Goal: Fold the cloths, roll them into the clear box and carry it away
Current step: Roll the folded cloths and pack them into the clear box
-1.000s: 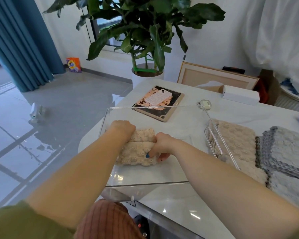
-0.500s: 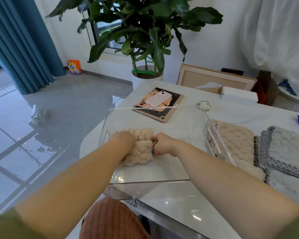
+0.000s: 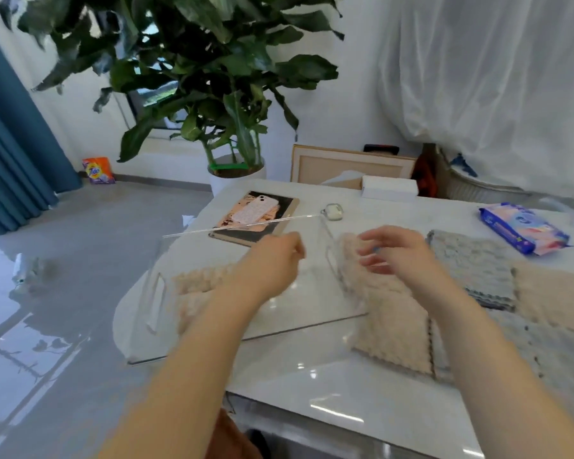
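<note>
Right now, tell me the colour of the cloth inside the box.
The cloth is beige, clearest in the head view.

**A:** What is found toward the left edge of the table (image 3: 345, 395)?

**B:** A clear box (image 3: 246, 224) is set there. A rolled beige cloth (image 3: 196, 286) is seen inside, by its left wall.

**A:** How are the hands held?

**B:** The left hand (image 3: 272, 260) is held over the box, fingers loosely curled, with nothing gripped. The right hand (image 3: 391, 256) is spread above a flat beige cloth (image 3: 395, 336) laid just beside the box's right wall. Both are blurred, so contact cannot be told.

**A:** What else is laid out?

**B:** A grey cloth (image 3: 474, 266) is placed further right. A pack of wipes (image 3: 524, 231) is seen toward the far right corner, and a phone (image 3: 254, 210) behind the box.
</note>
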Available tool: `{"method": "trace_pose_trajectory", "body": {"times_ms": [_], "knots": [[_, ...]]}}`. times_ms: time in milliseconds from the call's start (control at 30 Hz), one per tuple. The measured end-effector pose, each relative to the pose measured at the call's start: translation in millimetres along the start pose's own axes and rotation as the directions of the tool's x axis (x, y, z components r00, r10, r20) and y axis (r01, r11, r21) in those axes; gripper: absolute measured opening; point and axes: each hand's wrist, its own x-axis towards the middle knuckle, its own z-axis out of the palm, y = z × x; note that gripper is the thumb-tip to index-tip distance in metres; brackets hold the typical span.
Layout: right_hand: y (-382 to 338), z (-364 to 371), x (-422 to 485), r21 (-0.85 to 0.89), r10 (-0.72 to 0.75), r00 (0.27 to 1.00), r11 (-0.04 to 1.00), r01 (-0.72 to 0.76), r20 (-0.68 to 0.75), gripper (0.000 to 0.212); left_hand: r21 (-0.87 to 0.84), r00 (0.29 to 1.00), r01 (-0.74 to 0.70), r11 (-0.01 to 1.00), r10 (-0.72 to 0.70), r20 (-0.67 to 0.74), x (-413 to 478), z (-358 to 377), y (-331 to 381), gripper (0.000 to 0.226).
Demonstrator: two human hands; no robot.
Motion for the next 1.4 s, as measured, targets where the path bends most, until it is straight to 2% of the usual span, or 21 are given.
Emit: {"method": "trace_pose_trajectory", "body": {"times_ms": [33,100,200,267,333,400,433,500,567,633,700,733,800,867,933,1000,1067,1133,1233,1333,1400], "knots": [[14.8,-33.8,-12.2,0.048,0.047,0.992,0.998,-0.041,-0.117,0.034,-0.125,0.997,-0.075,0.989,0.074,-0.008,-1.6,14.3,31.0,0.019],[48.1,-68.9,-20.7,0.123,0.221,0.956,0.972,-0.199,-0.193,0.033,-0.277,0.983,-0.18,0.944,0.18,-0.025,-4.7,39.7,69.5,0.019],[101.7,-97.0,-30.3,0.178,0.446,0.887,0.888,-0.423,-0.118,0.032,-0.334,0.973,-0.185,0.924,0.221,0.072,-5.2,96.8,115.7,0.021],[123.8,-97.3,-37.1,0.192,0.494,0.869,0.857,-0.478,-0.043,0.031,-0.184,0.965,-0.088,0.979,0.13,0.228,-5.6,138.3,133.1,0.03],[133.9,-90.5,-44.8,0.2,0.486,0.874,0.854,-0.48,0.02,0.031,0.006,0.937,0.077,0.997,-0.074,0.341,-6.3,173.8,136.0,0.054],[138.8,-85.5,-47.4,0.168,0.477,0.877,0.861,-0.48,0.063,0.032,0.046,0.932,0.24,0.97,-0.243,0.267,-3.0,201.0,130.5,0.069],[142.3,-82.6,-46.6,0.091,0.47,0.881,0.876,-0.473,0.053,0.029,-0.012,0.922,0.333,0.943,-0.323,0.213,-0.6,209.8,123.9,0.073],[151.5,-79.5,-44.2,-0.127,0.437,0.898,0.894,-0.429,0.046,0.024,-0.187,0.857,0.514,0.837,-0.49,0.16,6.9,218.4,115.3,0.081],[157.2,-76.2,-45.4,-0.291,0.363,0.93,0.898,-0.331,0.062,0.024,-0.312,0.782,0.615,0.724,-0.611,0.123,14.9,220.6,109.5,0.085],[158.4,-72.5,-48.2,-0.277,0.315,0.948,0.916,-0.289,0.052,0.027,-0.48,0.729,0.649,0.59,-0.662,0.173,22.8,219.4,109.0,0.077],[154.5,-71.4,-49.4,-0.028,0.357,0.934,0.934,-0.357,0.012,0.027,-0.7,0.694,0.643,0.312,-0.623,0.36,26.2,213.3,113.9,0.06],[153.3,-72.6,-48.2,0.146,0.411,0.912,0.901,-0.408,0.015,0.028,-0.755,0.695,0.627,0.192,-0.575,0.431,24.2,208.0,117.4,0.052],[152.9,-79.5,-44.7,0.476,0.455,0.884,0.756,-0.449,0.111,0.036,-0.819,0.758,0.564,0.104,-0.457,0.465,15.5,193.4,126.7,0.039],[145.7,-87.5,-48.8,0.648,0.381,0.888,0.614,-0.45,0.256,0.04,-0.874,0.866,0.457,0.164,-0.307,0.395,7.8,175.9,138.0,0.034],[137.5,-95.0,-54.4,0.732,0.252,0.908,0.538,-0.418,0.334,0.039,-0.89,0.954,0.298,0.346,-0.139,0.266,-1.1,152.8,147.5,0.035],[131.8,-100.8,-55.4,0.774,0.117,0.932,0.527,-0.351,0.343,0.048,-0.809,0.983,0.128,0.574,0.035,0.18,-8.5,130.4,149.4,0.036],[123.8,-103.7,-53.9,0.813,0.009,0.949,0.512,-0.276,0.316,0.071,-0.686,0.984,0.024,0.728,0.103,0.143,-14.9,113.6,146.1,0.052],[113.3,-104.1,-53.0,0.802,-0.006,0.96,0.551,-0.23,0.279,0.082,-0.628,0.999,-0.001,0.778,0.034,0.041,-22.2,97.9,139.6,0.053],[87.8,-97.5,-58.9,0.706,-0.011,0.952,0.673,-0.219,0.306,0.084,-0.595,0.987,-0.031,0.803,-0.071,-0.147,-35.2,75.2,125.3,0.038],[51.3,-69.6,-58.7,0.514,-0.053,0.872,0.824,-0.237,0.487,0.06,-0.639,0.953,-0.021,0.769,-0.178,-0.245,-42.9,51.5,94.6,0.029],[28.1,-44.1,-50.0,0.309,-0.029,0.865,0.94,-0.148,0.501,0.038,-0.706,0.95,0.04,0.707,-0.246,-0.192,-45.0,35.1,65.2,0.027]]}}
